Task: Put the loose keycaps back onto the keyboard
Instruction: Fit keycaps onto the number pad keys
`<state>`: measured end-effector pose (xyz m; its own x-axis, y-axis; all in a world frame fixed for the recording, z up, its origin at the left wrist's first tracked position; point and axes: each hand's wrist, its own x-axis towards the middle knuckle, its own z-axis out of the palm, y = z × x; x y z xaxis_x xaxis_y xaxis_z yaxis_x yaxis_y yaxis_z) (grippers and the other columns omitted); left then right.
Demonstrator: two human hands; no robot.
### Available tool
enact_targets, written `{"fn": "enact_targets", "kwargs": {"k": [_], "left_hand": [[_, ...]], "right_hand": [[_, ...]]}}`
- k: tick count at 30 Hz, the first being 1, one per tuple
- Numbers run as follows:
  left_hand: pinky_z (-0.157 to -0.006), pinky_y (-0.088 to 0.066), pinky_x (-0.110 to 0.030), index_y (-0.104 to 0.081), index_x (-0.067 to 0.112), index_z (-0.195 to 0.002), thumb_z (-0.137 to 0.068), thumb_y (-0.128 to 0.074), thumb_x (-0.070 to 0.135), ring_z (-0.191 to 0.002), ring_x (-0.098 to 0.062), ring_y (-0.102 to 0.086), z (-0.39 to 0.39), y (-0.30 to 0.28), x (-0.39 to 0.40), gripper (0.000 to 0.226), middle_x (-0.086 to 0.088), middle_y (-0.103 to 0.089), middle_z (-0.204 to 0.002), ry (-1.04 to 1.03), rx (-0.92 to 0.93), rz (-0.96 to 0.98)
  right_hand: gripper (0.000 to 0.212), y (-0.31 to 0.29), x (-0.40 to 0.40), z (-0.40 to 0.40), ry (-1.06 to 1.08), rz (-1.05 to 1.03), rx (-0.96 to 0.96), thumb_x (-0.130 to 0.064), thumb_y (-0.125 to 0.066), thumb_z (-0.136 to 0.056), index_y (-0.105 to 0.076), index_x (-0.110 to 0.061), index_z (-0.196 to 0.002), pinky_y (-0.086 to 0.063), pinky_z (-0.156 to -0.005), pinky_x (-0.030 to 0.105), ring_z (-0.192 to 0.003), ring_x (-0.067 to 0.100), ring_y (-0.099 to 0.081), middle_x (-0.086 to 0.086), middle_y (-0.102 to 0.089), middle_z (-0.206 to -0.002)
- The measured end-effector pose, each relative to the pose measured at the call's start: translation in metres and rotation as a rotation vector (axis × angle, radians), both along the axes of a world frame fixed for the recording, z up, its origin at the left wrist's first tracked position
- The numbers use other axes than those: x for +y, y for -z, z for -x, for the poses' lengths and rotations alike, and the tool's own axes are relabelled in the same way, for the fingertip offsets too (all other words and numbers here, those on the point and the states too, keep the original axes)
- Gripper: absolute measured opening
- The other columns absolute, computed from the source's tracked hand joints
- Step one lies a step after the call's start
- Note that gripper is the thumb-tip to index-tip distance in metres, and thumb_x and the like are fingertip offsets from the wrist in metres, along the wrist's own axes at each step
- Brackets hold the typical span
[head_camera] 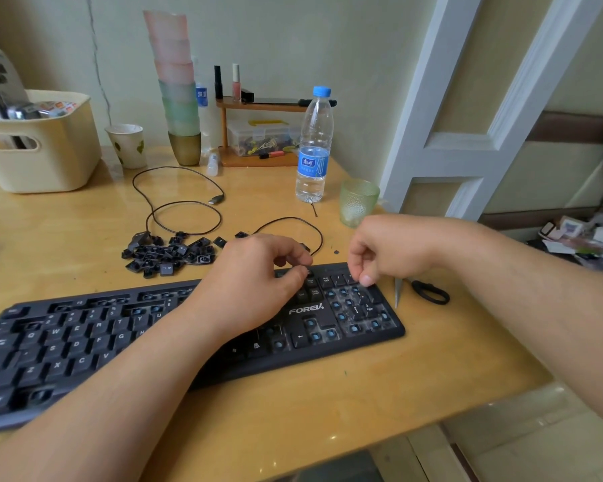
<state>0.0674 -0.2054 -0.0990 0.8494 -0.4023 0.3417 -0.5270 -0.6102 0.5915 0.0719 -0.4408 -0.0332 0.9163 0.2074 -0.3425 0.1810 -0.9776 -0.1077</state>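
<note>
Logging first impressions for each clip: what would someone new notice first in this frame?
Two bare hands work over the right end of a black keyboard on the wooden desk: the left hand pinches a keycap near the Page Up key, and the right hand touches the numpad's top row. Many numpad sockets sit bare and blue. A pile of loose keycaps lies just behind the keyboard, and a water bottle stands further back.

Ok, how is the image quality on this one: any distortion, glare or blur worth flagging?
Head view: wide-angle bending bows the door frame and the keyboard; soft daylight puts sheen on the wooden table near the cable; a blurred smear sits at the left edge; the left hand and right hand read sharp enough, keycap legends slightly soft.
</note>
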Motion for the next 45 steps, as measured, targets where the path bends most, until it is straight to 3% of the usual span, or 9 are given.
{"fn": "enact_targets", "kwargs": {"k": [9, 14, 18, 21, 25, 31, 35, 38, 45], "left_hand": [[-0.065, -0.036, 0.0, -0.074, 0.041, -0.103, -0.095, -0.067, 0.038, -0.086, 0.023, -0.049, 0.001, 0.0, -0.001, 0.012, 0.028, -0.06, -0.094, 0.012, 0.008, -0.006], [-0.066, -0.035, 0.001, -0.074, 0.041, -0.104, -0.095, -0.067, 0.037, -0.085, 0.023, -0.049, 0.001, -0.001, -0.001, 0.012, 0.029, -0.059, -0.093, 0.02, -0.006, -0.005], [-0.067, -0.035, 0.001, -0.075, 0.039, -0.105, -0.095, -0.067, 0.036, -0.085, 0.024, -0.049, 0.002, -0.001, -0.001, 0.013, 0.031, -0.057, -0.091, 0.033, -0.017, -0.005], [-0.066, -0.038, -0.001, -0.075, 0.04, -0.105, -0.095, -0.067, 0.036, -0.084, 0.016, -0.054, 0.003, -0.002, -0.001, 0.013, 0.033, -0.056, -0.09, 0.033, -0.017, -0.003], [-0.067, -0.036, 0.0, -0.075, 0.039, -0.104, -0.095, -0.067, 0.036, -0.084, 0.021, -0.05, 0.003, -0.002, -0.001, 0.013, 0.033, -0.056, -0.089, 0.035, -0.021, 0.001], [-0.065, -0.041, -0.004, -0.074, 0.04, -0.104, -0.095, -0.067, 0.037, -0.082, 0.004, -0.058, 0.004, -0.003, -0.001, 0.012, 0.035, -0.056, -0.088, 0.039, -0.016, -0.017], [-0.064, -0.038, -0.003, -0.075, 0.039, -0.103, -0.095, -0.067, 0.036, -0.082, 0.017, -0.053, 0.004, -0.003, -0.002, 0.012, 0.033, -0.057, -0.089, 0.045, -0.03, -0.02], [-0.066, -0.036, -0.001, -0.075, 0.039, -0.103, -0.095, -0.067, 0.035, -0.082, 0.023, -0.049, 0.003, -0.002, -0.002, 0.012, 0.033, -0.056, -0.088, 0.049, -0.035, -0.024], [-0.063, -0.037, -0.003, -0.075, 0.039, -0.103, -0.095, -0.067, 0.036, -0.08, 0.013, -0.054, 0.003, -0.002, -0.001, 0.012, 0.032, -0.057, -0.088, 0.039, -0.029, -0.033]], "right_hand": [[0.012, 0.012, -0.016, 0.031, 0.016, -0.116, -0.103, -0.035, -0.073, -0.094, -0.074, -0.041, -0.104, -0.047, -0.075, 0.017, -0.085, -0.004, -0.062, -0.024, -0.069, -0.09], [0.02, 0.023, -0.017, 0.039, -0.047, -0.011, -0.161, -0.036, -0.064, -0.1, -0.073, -0.037, -0.117, -0.038, -0.074, 0.009, -0.087, -0.005, -0.054, -0.023, -0.058, -0.09], [0.018, 0.032, -0.016, 0.04, -0.069, 0.011, -0.237, -0.034, -0.067, -0.098, -0.076, -0.036, -0.114, -0.046, -0.093, 0.03, -0.099, 0.006, -0.055, -0.022, -0.058, -0.09], [0.008, 0.032, -0.013, 0.041, -0.036, -0.044, -0.244, -0.032, -0.071, -0.095, -0.075, -0.039, -0.095, -0.05, -0.087, 0.032, -0.09, 0.004, -0.058, -0.018, -0.063, -0.084], [0.021, 0.029, -0.012, 0.038, 0.036, -0.079, -0.204, -0.029, -0.075, -0.092, -0.068, -0.043, -0.078, -0.052, -0.077, 0.028, -0.081, 0.001, -0.061, -0.012, -0.07, -0.082], [0.01, 0.03, -0.004, 0.031, 0.195, -0.178, -0.206, -0.025, -0.077, -0.09, -0.078, -0.03, -0.081, -0.042, -0.062, 0.014, -0.072, -0.003, -0.062, -0.015, -0.072, -0.077], [0.012, 0.022, 0.004, 0.024, 0.231, -0.142, -0.106, -0.021, -0.076, -0.09, -0.076, -0.026, -0.079, -0.054, -0.064, 0.024, -0.069, 0.008, -0.069, -0.01, -0.071, -0.072], [0.01, 0.016, 0.006, 0.015, 0.269, -0.11, -0.009, -0.017, -0.075, -0.091, -0.076, -0.021, -0.081, -0.061, -0.063, 0.029, -0.065, 0.019, -0.074, 0.003, -0.076, -0.076], [0.007, 0.012, 0.02, 0.002, 0.278, 0.012, 0.077, -0.016, -0.076, -0.092, -0.071, -0.013, -0.087, -0.062, -0.062, 0.029, -0.059, 0.016, -0.067, 0.008, -0.071, -0.075]]}}
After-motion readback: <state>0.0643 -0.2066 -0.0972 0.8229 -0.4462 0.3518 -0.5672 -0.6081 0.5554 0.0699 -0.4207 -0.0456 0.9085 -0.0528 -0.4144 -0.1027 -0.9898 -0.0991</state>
